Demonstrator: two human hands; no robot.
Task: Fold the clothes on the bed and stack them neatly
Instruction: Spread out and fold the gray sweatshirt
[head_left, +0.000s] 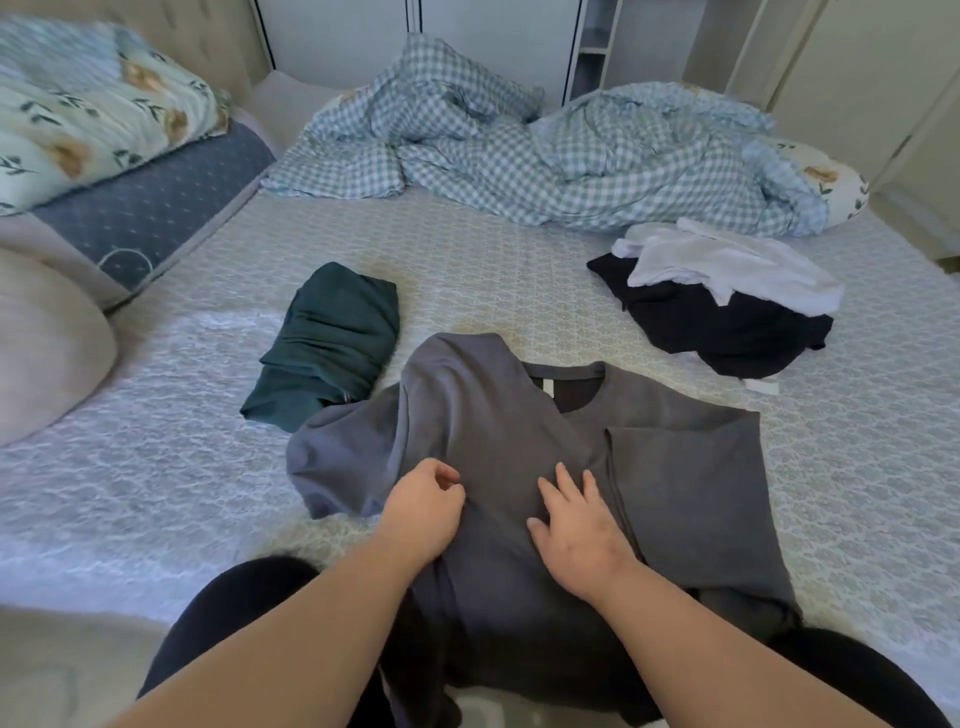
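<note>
Head view of a bed (493, 270) covered by a pale patterned sheet. A grey T-shirt (519, 431) lies spread at the near centre, neckline toward the far side, its hem trailing over the near edge onto the person's dark-clad knees. A small white label shows inside the neckline; any writing on it is too small to read. The right sleeve is folded inward over the body of the shirt, forming a straight vertical edge; the left sleeve lies bunched to the left.

The left hand (423, 512) rests on the shirt with fingers curled, thumb and forefinger pinching a fold of the grey fabric. The right hand (576, 525) lies palm down on the shirt, fingers straight and slightly spread, pressing the cloth flat just left of the folded edge. Both forearms are bare and reach in from the near edge.

A folded dark green garment (327, 343) lies just left of and beyond the shirt. At the far right, a white garment (727, 270) sits crumpled on a black garment (727, 332). A checked blue-and-white duvet (519, 150) is heaped along the far side; a floral pillow (88, 114) lies far left.
</note>
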